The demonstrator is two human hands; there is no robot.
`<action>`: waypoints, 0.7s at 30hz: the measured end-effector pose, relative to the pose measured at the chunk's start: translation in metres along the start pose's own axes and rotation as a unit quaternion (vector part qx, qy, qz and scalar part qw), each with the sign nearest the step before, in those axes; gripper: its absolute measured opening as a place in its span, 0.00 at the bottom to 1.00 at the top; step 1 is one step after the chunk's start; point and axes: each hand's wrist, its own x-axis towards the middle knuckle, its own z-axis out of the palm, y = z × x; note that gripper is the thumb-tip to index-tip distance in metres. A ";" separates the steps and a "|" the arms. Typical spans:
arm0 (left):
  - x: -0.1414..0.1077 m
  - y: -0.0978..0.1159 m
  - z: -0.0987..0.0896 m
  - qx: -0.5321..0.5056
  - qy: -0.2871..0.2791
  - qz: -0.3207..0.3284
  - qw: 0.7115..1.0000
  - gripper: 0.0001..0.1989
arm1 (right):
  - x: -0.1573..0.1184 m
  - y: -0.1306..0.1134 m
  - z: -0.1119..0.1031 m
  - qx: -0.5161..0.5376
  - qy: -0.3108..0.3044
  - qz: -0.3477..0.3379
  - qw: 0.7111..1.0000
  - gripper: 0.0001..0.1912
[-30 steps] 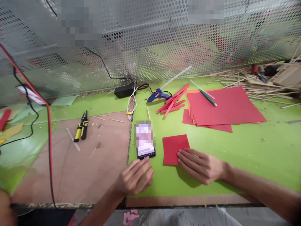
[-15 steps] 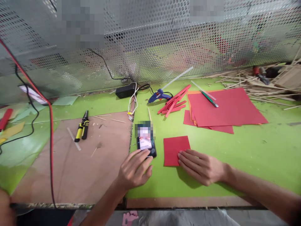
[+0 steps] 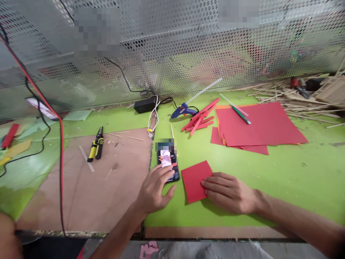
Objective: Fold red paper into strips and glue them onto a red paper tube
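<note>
On the green tabletop lies a smartphone [image 3: 174, 172] with its screen lit. The fingertips of my left hand [image 3: 154, 190] rest on its lower part, fingers spread and the thumb out to the side. To the right of the phone is a square of red paper [image 3: 194, 181], turned at an angle. My right hand [image 3: 232, 192] holds it by the right edge, fingers together on top; the thumb is hidden beneath the hand.
Behind are a blue glue gun [image 3: 183, 110], red paper strips [image 3: 201, 118], and red sheets [image 3: 265, 126] with a green cutter knife [image 3: 241, 114] on top. Yellow-black pliers [image 3: 96, 145] lie left on brown board. A red-black cable [image 3: 61, 162] hangs in front. Thin sticks [image 3: 285, 95] are heaped far right.
The red paper square has turned and shifted slightly left and toward me under my right hand. My left hand stays at the phone, whose screen now shows a different picture.
</note>
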 end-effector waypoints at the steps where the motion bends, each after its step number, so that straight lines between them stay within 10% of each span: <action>1: 0.000 0.001 0.001 0.002 -0.002 0.007 1.000 0.22 | 0.000 0.001 -0.001 -0.005 0.003 0.008 1.000 0.07; 10: 0.002 0.000 0.003 -0.011 -0.122 -0.014 0.992 0.34 | 0.004 0.002 -0.001 -0.003 -0.010 0.020 1.000 0.08; 21: 0.002 0.012 -0.002 0.010 -0.012 0.123 0.992 0.16 | 0.002 0.002 -0.002 -0.024 -0.006 0.007 1.000 0.11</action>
